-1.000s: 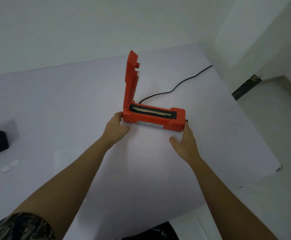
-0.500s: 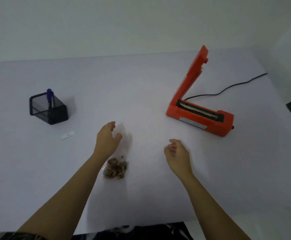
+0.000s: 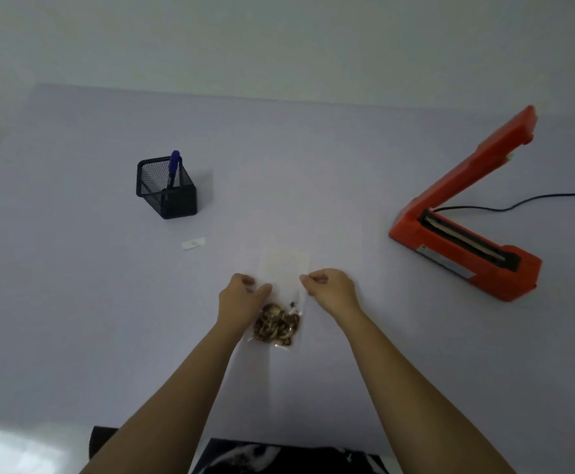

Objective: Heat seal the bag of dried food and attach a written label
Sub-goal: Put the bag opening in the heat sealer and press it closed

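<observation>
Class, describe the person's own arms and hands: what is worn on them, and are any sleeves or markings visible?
The left hand and right hand are bare: no gloves, rings, watch or bracelets show. Both forearms are uncovered to the picture's lower edge, no sleeve or marking visible. A dark garment with a pale pattern shows at the bottom edge.

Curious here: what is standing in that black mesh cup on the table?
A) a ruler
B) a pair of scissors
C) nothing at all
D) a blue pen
D: a blue pen stands in the black mesh holder, its cap poking up above the rim.
</observation>
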